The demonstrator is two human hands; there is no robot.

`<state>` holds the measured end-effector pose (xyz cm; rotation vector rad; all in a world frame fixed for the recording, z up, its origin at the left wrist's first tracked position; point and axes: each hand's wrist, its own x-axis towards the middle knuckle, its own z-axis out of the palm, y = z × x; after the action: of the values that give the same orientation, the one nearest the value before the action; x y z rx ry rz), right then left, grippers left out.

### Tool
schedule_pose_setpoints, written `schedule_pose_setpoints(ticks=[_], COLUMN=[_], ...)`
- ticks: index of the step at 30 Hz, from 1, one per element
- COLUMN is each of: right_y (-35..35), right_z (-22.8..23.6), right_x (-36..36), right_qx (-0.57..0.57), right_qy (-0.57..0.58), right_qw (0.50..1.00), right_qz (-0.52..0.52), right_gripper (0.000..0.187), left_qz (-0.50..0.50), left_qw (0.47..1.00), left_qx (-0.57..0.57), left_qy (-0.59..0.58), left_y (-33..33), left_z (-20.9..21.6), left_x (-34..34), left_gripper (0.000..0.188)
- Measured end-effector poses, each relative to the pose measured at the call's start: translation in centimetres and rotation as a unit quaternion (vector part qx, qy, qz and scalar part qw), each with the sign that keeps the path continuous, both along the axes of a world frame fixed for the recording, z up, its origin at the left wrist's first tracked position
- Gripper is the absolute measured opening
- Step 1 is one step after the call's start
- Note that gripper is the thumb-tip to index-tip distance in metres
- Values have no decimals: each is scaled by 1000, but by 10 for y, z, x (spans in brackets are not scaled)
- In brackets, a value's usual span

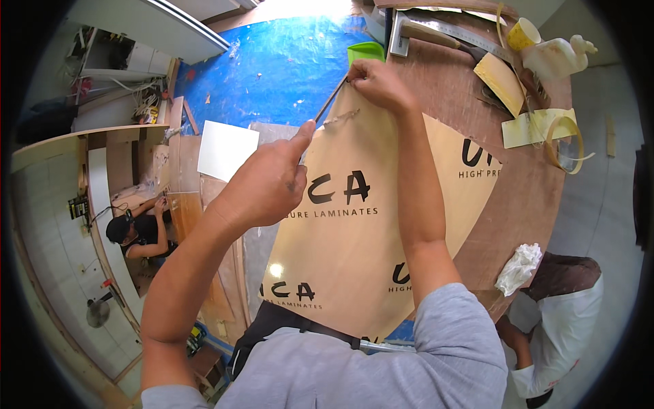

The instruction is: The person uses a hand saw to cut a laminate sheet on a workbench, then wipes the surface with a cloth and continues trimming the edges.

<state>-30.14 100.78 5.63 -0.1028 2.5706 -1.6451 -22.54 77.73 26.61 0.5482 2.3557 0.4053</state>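
A large tan laminate sheet [340,252] with dark printing lies in front of me, its far end narrowing toward my right hand. My left hand [272,177] is closed around the near end of a slim dark file [331,101], its thumb side toward the sheet's left edge. The file slants up and away along that edge. My right hand [381,85] is closed at the file's far tip, by the sheet's far corner. Whether it also pinches the sheet is hidden. A ragged strip of debris [343,119] lies on the sheet close to the file.
A brown work board [531,198] carries a metal square [400,46], a tape roll [562,144], a white jug [555,58] and crumpled white plastic [519,267]. Blue sheeting [266,61] covers the floor ahead. One person [139,228] works at left; another [558,320] bends at right.
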Motion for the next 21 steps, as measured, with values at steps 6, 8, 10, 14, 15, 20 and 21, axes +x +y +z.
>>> schedule_pose_setpoints(ticks=[6, 8, 10, 14, 15, 20, 21], right_y=[1, 3, -4, 0, 1, 8, 6], right_z=[-5, 0, 3, 5, 4, 1, -1], right_x=[2, -8, -5, 1, 5, 1, 1], right_qx=[4, -1, -15, -17, -14, 3, 9], right_qy=[-12, -6, -29, -44, -52, -55, -39], right_qw=[1000, 1000, 999, 999, 999, 998, 999], right_qz=[-23, -16, 4, 1, -1, -2, 5], right_gripper=[20, 19, 17, 18, 18, 20, 20], left_qz=[-24, -22, -42, 27, 29, 30, 41], left_qw=[995, 996, 999, 999, 999, 998, 997], left_qx=[-45, -43, 15, -10, -14, 24, 5], left_qy=[-83, -69, -11, -24, -41, -52, -62], left_y=[17, 12, -12, -5, -5, -5, -2], left_z=[-4, -38, -74, -28, -18, 12, 16], left_x=[-11, -19, -31, -45, -39, -11, -9], left_gripper=[67, 67, 65, 62, 61, 61, 63])
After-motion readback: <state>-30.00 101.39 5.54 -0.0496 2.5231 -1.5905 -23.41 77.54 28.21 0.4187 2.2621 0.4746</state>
